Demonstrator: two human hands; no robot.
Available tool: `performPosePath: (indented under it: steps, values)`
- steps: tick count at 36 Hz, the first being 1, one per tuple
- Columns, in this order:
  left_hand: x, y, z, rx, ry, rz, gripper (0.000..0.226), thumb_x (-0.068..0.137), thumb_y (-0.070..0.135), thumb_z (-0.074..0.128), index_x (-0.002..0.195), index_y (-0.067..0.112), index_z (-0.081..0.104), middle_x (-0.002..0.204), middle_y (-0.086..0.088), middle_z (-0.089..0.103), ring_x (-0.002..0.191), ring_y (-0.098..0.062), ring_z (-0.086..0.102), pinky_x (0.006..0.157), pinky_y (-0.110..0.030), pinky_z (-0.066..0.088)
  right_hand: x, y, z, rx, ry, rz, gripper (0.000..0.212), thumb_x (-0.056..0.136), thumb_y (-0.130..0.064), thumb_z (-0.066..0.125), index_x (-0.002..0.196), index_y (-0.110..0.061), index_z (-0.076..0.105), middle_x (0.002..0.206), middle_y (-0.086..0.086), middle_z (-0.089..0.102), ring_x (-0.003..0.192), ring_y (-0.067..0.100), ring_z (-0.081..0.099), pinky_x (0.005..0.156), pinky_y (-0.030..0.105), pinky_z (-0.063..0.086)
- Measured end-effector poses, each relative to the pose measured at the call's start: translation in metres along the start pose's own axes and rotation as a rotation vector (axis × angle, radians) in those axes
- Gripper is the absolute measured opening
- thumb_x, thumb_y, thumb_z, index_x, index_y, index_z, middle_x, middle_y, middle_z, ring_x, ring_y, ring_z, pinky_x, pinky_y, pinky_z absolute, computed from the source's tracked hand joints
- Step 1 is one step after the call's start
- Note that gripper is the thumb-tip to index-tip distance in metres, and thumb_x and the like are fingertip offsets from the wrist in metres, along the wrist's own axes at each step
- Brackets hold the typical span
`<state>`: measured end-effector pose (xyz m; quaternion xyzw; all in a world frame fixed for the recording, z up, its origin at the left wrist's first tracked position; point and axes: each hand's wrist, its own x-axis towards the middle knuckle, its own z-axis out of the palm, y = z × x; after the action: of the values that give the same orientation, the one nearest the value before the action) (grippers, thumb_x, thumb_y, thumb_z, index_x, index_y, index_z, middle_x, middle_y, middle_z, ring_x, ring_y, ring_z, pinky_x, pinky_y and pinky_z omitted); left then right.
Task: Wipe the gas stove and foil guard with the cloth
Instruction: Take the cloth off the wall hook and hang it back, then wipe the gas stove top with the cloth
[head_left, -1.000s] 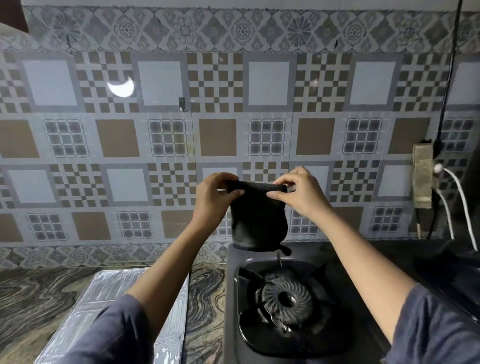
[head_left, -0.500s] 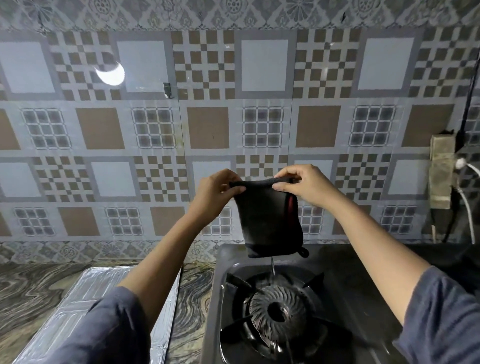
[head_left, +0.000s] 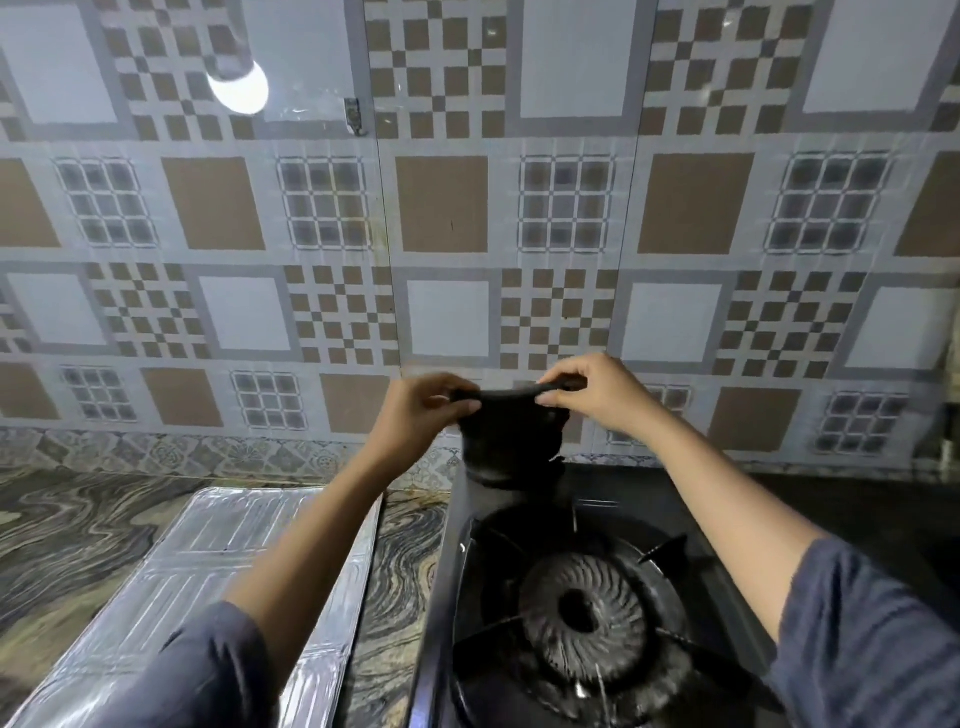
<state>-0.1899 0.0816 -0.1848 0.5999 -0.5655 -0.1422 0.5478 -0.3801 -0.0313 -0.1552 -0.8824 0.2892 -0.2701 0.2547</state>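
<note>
Hanging above the gas stove (head_left: 587, 603), the dark cloth (head_left: 506, 441) has its top edge pinched at either end by the left hand (head_left: 421, 410) and right hand (head_left: 597, 392); the foil guard (head_left: 218, 561) lies flat on the counter (head_left: 67, 525), left of the stove.

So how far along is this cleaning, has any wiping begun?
Nothing looks wiped yet. In hand: the left hand and right hand pinch the top edge of the dark cloth, which hangs in the air above the back of the gas stove, touching nothing. Left: wiping the stove and the foil guard lying flat on the counter.
</note>
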Motion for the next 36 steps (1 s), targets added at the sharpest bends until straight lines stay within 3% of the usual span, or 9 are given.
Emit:
performPosePath:
  steps: [6,13,16,18,21,25,28,33,36]
  values:
    - [-0.023,-0.020,0.006,-0.084,-0.100,-0.191,0.014,0.081,0.007,0.068,0.095,0.005,0.068,0.087,-0.015,0.064,0.079,-0.020,0.064,0.073,-0.029,0.056,-0.006,0.014,0.018,0.032,-0.144,0.085,0.007,0.083,-0.025,0.068,0.090,-0.025,0.066,0.096,-0.001,0.067,0.095,0.012,0.060,0.086,0.028,0.046]
    - [-0.020,-0.044,0.029,-0.179,0.037,-0.332,0.013,0.083,0.002,0.064,0.095,-0.003,0.066,0.070,-0.005,0.062,0.063,-0.007,0.059,0.054,-0.010,0.049,0.009,0.031,0.048,-0.010,-0.062,0.205,0.004,0.084,-0.026,0.065,0.087,-0.024,0.064,0.096,0.001,0.066,0.090,0.014,0.061,0.073,0.028,0.045]
    - [-0.018,-0.060,0.039,-0.205,0.084,-0.352,0.008,0.082,0.001,0.064,0.090,0.002,0.066,0.071,-0.001,0.063,0.060,0.000,0.060,0.056,-0.007,0.047,0.011,0.036,0.061,-0.086,-0.015,0.224,0.001,0.086,-0.023,0.062,0.087,-0.024,0.063,0.096,0.001,0.066,0.090,0.019,0.062,0.075,0.030,0.048]
    - [-0.020,-0.068,0.045,-0.236,0.096,-0.377,0.010,0.084,0.002,0.063,0.093,0.007,0.064,0.078,-0.001,0.064,0.073,-0.009,0.061,0.067,-0.011,0.050,0.009,0.035,0.069,-0.142,-0.019,0.215,0.009,0.090,-0.020,0.057,0.097,-0.022,0.063,0.103,0.000,0.064,0.092,0.020,0.061,0.078,0.031,0.050]
    - [-0.030,-0.083,0.052,-0.199,0.034,-0.433,0.029,0.086,0.017,0.062,0.114,0.008,0.058,0.109,-0.006,0.063,0.105,-0.018,0.058,0.096,-0.032,0.048,0.006,0.028,0.076,-0.181,-0.142,0.175,0.026,0.094,-0.023,0.050,0.120,-0.021,0.057,0.129,0.000,0.053,0.120,0.019,0.048,0.098,0.032,0.039]
    - [-0.043,-0.107,0.058,-0.278,-0.035,-0.539,0.052,0.085,0.040,0.056,0.129,0.014,0.047,0.131,-0.011,0.055,0.121,-0.025,0.053,0.106,-0.049,0.039,0.003,0.022,0.091,-0.356,-0.609,0.180,0.053,0.097,-0.045,0.035,0.147,-0.031,0.022,0.157,-0.004,0.014,0.145,0.018,0.012,0.119,0.041,0.009]
    - [-0.050,-0.095,0.057,-0.320,-0.057,-0.558,0.038,0.098,0.026,0.041,0.133,0.011,0.044,0.135,-0.008,0.052,0.125,-0.021,0.050,0.110,-0.043,0.036,0.004,0.023,0.100,-0.458,-0.774,0.225,0.056,0.099,-0.048,0.021,0.149,-0.033,0.001,0.158,-0.004,-0.013,0.145,0.016,-0.015,0.116,0.045,-0.015]
    - [-0.052,-0.101,0.062,-0.420,-0.043,-0.616,0.046,0.100,0.026,0.035,0.143,0.012,0.031,0.147,-0.004,0.039,0.134,-0.019,0.039,0.115,-0.041,0.029,0.012,0.025,0.107,-0.499,-0.833,0.258,0.058,0.097,-0.052,0.012,0.146,-0.034,-0.012,0.155,-0.004,-0.023,0.142,0.015,-0.023,0.114,0.047,-0.018]
    - [-0.052,-0.097,0.060,-0.438,-0.038,-0.610,0.041,0.101,0.019,0.031,0.140,0.011,0.035,0.136,-0.001,0.047,0.122,-0.014,0.048,0.097,-0.020,0.045,0.016,0.028,0.111,-0.506,-0.822,0.262,0.058,0.096,-0.054,0.011,0.146,-0.036,-0.013,0.156,-0.006,-0.022,0.143,0.014,-0.021,0.115,0.048,-0.017]
